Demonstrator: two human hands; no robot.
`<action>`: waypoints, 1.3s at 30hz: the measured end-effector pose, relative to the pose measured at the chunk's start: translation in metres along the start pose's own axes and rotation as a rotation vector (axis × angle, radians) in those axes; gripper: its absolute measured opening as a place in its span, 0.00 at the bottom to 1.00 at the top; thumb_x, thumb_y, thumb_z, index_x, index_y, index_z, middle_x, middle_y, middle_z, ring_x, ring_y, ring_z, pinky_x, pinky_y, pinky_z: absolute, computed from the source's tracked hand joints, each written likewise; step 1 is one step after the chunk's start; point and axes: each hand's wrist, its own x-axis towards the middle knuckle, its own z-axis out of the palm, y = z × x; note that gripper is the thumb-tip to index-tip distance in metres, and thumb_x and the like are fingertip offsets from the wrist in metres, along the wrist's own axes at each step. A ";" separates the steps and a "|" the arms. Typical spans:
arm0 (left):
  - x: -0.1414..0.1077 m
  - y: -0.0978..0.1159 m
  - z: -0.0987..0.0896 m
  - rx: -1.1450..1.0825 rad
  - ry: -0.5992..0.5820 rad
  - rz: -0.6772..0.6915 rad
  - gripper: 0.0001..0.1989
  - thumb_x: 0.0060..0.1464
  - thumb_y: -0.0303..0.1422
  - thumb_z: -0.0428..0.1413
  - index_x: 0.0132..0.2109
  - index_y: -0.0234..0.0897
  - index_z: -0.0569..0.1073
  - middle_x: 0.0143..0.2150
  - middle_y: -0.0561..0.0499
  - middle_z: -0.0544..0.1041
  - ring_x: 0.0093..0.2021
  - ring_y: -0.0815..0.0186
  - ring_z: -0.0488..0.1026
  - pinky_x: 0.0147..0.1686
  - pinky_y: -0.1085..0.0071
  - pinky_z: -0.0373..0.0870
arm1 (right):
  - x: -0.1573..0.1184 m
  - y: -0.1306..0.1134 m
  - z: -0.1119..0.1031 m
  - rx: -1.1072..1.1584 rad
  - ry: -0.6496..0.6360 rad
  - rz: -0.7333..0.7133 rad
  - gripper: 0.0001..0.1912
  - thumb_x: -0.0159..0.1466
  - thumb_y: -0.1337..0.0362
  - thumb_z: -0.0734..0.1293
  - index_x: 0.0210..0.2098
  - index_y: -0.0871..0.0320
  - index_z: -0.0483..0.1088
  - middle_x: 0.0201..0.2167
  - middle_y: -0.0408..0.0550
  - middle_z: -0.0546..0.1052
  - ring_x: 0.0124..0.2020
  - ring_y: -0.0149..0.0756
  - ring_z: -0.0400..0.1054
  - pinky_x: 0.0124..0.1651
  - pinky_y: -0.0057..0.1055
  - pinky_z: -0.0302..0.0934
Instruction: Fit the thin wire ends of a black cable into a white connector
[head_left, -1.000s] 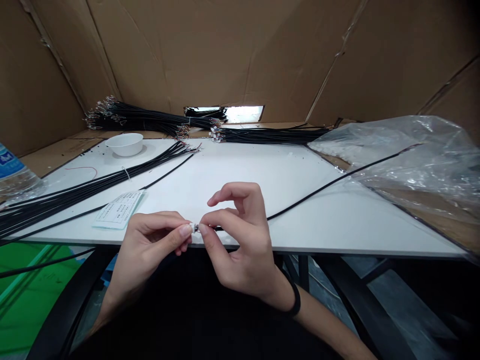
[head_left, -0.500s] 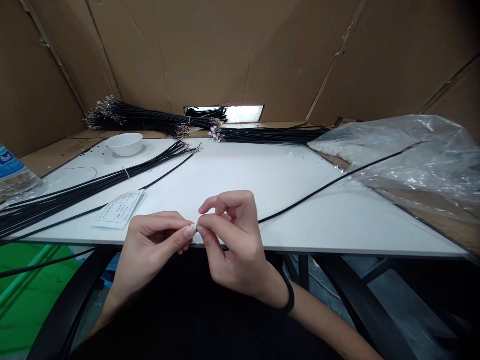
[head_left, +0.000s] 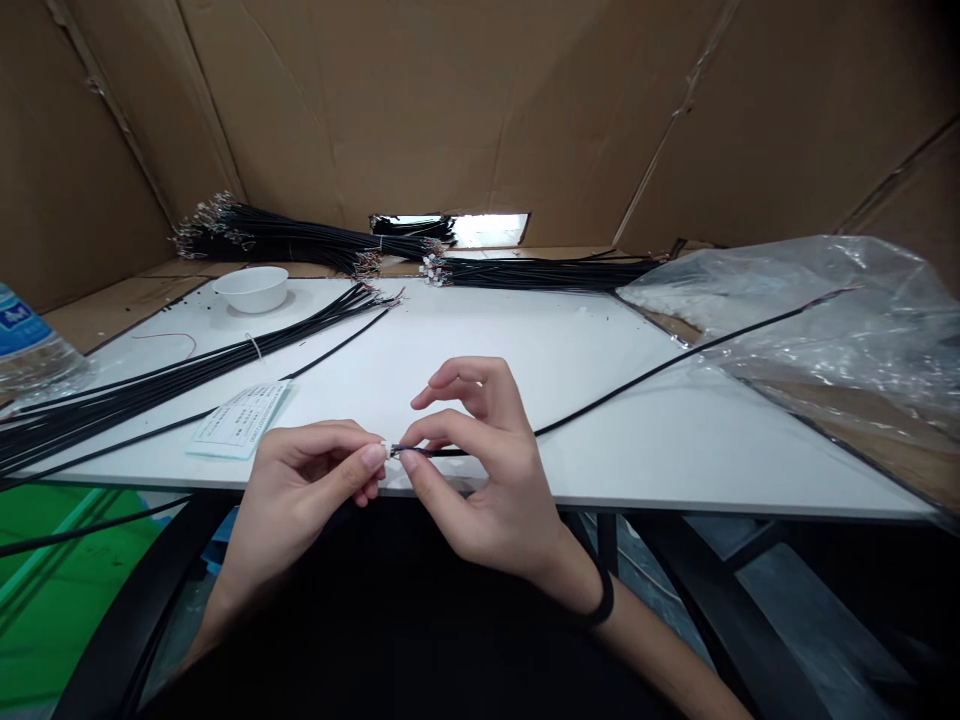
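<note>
Between the thumb and forefinger of my left hand (head_left: pixel 315 485) is pinched a small white connector (head_left: pixel 388 451). Thin dark wires (head_left: pixel 405 451) run from it toward my right hand (head_left: pixel 480 470). The thumb and index finger of that hand close on these wires, while its other fingers curl loosely above. Behind the right hand the wires join a black cable (head_left: pixel 622 387), which stretches over the white table to the right and ends in bare thin wires on a plastic bag. Both hands are just above the table's front edge.
A bundle of black cables (head_left: pixel 187 375) lies at left under a paper label (head_left: pixel 240 420). Behind it stand a white bowl (head_left: pixel 251 289) and more cable bundles (head_left: pixel 540 270). A clear plastic bag (head_left: pixel 810 300) is at right, a water bottle (head_left: pixel 30 345) at far left. Cardboard walls (head_left: pixel 450 110) enclose the table (head_left: pixel 480 330).
My right hand has moved a little to the right, away from the connector, and its fingers have opened somewhat. The wires between the hands now show. My left hand is almost still.
</note>
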 end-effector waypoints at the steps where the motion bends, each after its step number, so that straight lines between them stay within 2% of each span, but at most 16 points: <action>1: 0.000 0.000 0.000 0.000 0.000 0.005 0.08 0.58 0.31 0.60 0.30 0.40 0.81 0.24 0.54 0.75 0.24 0.72 0.69 0.24 0.77 0.66 | 0.000 0.000 0.000 0.008 -0.003 0.016 0.06 0.59 0.76 0.66 0.33 0.60 0.72 0.47 0.52 0.62 0.48 0.39 0.67 0.48 0.43 0.71; 6: 0.002 -0.001 0.002 0.026 0.022 0.028 0.08 0.58 0.30 0.60 0.30 0.40 0.81 0.23 0.55 0.75 0.23 0.73 0.69 0.24 0.78 0.66 | -0.001 -0.002 0.000 0.024 -0.012 0.071 0.05 0.59 0.75 0.67 0.32 0.60 0.72 0.47 0.52 0.63 0.47 0.39 0.67 0.37 0.34 0.72; 9: 0.002 -0.001 0.003 0.038 0.030 0.041 0.08 0.57 0.30 0.60 0.29 0.40 0.80 0.23 0.55 0.75 0.23 0.74 0.69 0.23 0.79 0.67 | -0.001 -0.002 0.000 0.008 -0.013 0.052 0.05 0.60 0.74 0.67 0.32 0.60 0.72 0.47 0.52 0.62 0.47 0.38 0.66 0.45 0.40 0.72; 12: 0.002 -0.002 0.001 0.016 0.014 0.023 0.08 0.57 0.30 0.60 0.30 0.40 0.80 0.23 0.55 0.75 0.23 0.73 0.69 0.23 0.79 0.67 | -0.001 -0.001 -0.001 -0.035 -0.020 -0.012 0.06 0.60 0.75 0.66 0.32 0.59 0.71 0.46 0.52 0.63 0.48 0.38 0.65 0.52 0.44 0.70; 14: 0.002 -0.002 -0.001 -0.009 -0.005 0.001 0.08 0.58 0.31 0.60 0.30 0.40 0.80 0.23 0.55 0.75 0.23 0.73 0.69 0.23 0.78 0.67 | -0.001 -0.002 -0.002 -0.092 -0.031 -0.061 0.06 0.61 0.76 0.66 0.32 0.60 0.70 0.46 0.52 0.64 0.49 0.38 0.65 0.51 0.41 0.71; 17: 0.002 -0.003 -0.004 -0.030 -0.024 -0.026 0.08 0.58 0.32 0.60 0.31 0.40 0.80 0.24 0.54 0.75 0.24 0.73 0.69 0.23 0.78 0.67 | -0.002 -0.003 -0.002 -0.178 -0.037 -0.120 0.07 0.60 0.77 0.66 0.33 0.60 0.70 0.46 0.53 0.64 0.49 0.37 0.65 0.41 0.31 0.73; 19: 0.002 -0.002 -0.004 -0.034 -0.027 -0.029 0.09 0.58 0.32 0.60 0.30 0.39 0.80 0.24 0.55 0.75 0.24 0.72 0.69 0.23 0.77 0.66 | -0.004 -0.003 -0.002 -0.224 -0.028 -0.153 0.07 0.60 0.78 0.67 0.35 0.61 0.71 0.46 0.53 0.64 0.48 0.36 0.65 0.33 0.25 0.71; 21: 0.001 -0.001 -0.004 -0.030 -0.025 -0.028 0.09 0.59 0.32 0.60 0.29 0.39 0.80 0.23 0.55 0.74 0.24 0.72 0.69 0.23 0.77 0.66 | -0.005 -0.003 -0.002 -0.275 -0.013 -0.194 0.09 0.60 0.79 0.67 0.37 0.61 0.71 0.46 0.53 0.65 0.47 0.34 0.65 0.29 0.23 0.69; 27: 0.000 0.004 0.001 -0.024 0.030 -0.059 0.10 0.58 0.32 0.59 0.28 0.39 0.79 0.22 0.55 0.74 0.23 0.72 0.68 0.24 0.77 0.65 | -0.006 0.002 0.001 -0.394 0.028 -0.328 0.11 0.61 0.80 0.67 0.40 0.61 0.70 0.45 0.52 0.70 0.44 0.35 0.67 0.36 0.28 0.71; 30: 0.000 0.003 0.001 -0.014 0.039 -0.067 0.10 0.58 0.32 0.60 0.28 0.39 0.79 0.22 0.55 0.74 0.23 0.72 0.68 0.24 0.77 0.66 | -0.005 0.003 0.003 -0.406 0.018 -0.313 0.09 0.63 0.80 0.65 0.40 0.62 0.69 0.42 0.53 0.70 0.42 0.36 0.66 0.38 0.31 0.72; 33: 0.001 0.003 0.001 0.004 0.036 -0.071 0.10 0.58 0.32 0.60 0.28 0.39 0.79 0.22 0.55 0.74 0.24 0.72 0.69 0.24 0.77 0.66 | -0.006 0.003 0.005 -0.372 0.002 -0.270 0.09 0.64 0.79 0.63 0.40 0.61 0.67 0.41 0.53 0.70 0.40 0.36 0.66 0.37 0.31 0.71; 39: 0.002 0.002 0.001 -0.001 0.060 -0.067 0.09 0.57 0.32 0.60 0.29 0.37 0.80 0.22 0.54 0.75 0.23 0.72 0.69 0.23 0.77 0.68 | -0.005 0.003 0.006 -0.246 0.044 -0.080 0.06 0.66 0.75 0.62 0.37 0.57 0.66 0.41 0.51 0.67 0.43 0.38 0.66 0.38 0.34 0.68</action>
